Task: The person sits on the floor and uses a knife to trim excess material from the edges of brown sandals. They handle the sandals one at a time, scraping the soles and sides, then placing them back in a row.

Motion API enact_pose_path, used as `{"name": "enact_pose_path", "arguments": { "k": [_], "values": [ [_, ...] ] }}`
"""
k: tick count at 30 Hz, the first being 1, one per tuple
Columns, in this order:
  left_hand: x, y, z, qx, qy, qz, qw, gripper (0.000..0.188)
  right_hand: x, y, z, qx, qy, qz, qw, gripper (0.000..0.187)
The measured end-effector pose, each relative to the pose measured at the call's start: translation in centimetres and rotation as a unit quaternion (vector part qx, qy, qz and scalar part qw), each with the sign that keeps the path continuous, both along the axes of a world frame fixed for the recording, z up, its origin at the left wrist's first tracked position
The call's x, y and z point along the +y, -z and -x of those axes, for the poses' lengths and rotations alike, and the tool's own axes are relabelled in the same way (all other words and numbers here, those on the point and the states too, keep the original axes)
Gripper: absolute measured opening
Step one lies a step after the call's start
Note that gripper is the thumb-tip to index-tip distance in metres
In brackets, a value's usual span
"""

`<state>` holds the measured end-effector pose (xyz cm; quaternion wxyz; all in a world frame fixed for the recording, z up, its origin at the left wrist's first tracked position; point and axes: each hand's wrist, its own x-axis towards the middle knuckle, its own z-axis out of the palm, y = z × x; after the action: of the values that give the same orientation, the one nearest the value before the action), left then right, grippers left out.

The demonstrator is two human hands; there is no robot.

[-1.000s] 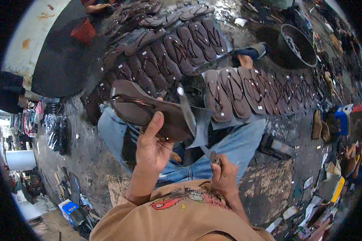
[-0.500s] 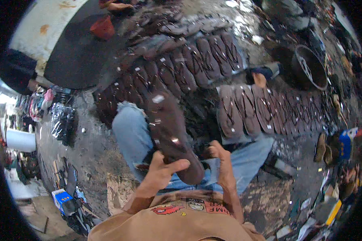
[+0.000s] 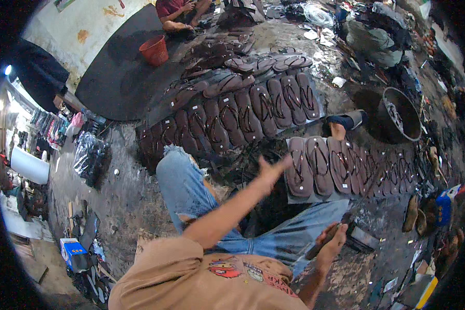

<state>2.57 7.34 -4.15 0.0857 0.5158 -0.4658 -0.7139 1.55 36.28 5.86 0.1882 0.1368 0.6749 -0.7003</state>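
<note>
Left grip (image 3: 274, 169) was spread open beside the leftmost sandal (image 3: 299, 178) of the right-hand row; an indistinct dark object (image 3: 315, 250) was clasped in the right grip (image 3: 334, 242). Reaching was apparently in hand; finger closure was called for.

At the left end of a short row of brown, strapped flat sandals (image 3: 341, 170), the blurred left hand (image 3: 275, 169) is hanging spread. Below that row, the right hand (image 3: 334, 239) is gripping a dark, slender object (image 3: 313, 250); above the row's right end, a round, dark tub (image 3: 407, 116) is standing.
</note>
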Motion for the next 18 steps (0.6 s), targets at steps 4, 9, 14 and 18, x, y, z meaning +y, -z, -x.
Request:
{"name": "enact_pose_path", "arguments": {
  "k": [4,9,14,18],
  "values": [
    [6.4,1.1,0.4,0.054,0.09,-0.043,0.994,0.115,0.6,1.6,-1.8,-0.059,-0.036,0.061,0.996,0.053],
    [8.0,0.8,4.8,-0.008,0.052,0.332,0.942,0.112,-0.9,4.7,-0.4,0.019,-0.046,0.063,0.997,0.033],
    [1.6,-8.3,0.8,-0.017,0.056,0.307,0.95,0.069,-2.7,-1.5,-0.6,0.06,-0.157,-0.007,0.986,0.029],
    [-1.7,-8.9,-3.1,-0.004,0.055,0.264,0.963,0.053,-2.1,-1.3,-3.3,0.049,-0.259,-0.022,0.964,0.021]
  ]
}}
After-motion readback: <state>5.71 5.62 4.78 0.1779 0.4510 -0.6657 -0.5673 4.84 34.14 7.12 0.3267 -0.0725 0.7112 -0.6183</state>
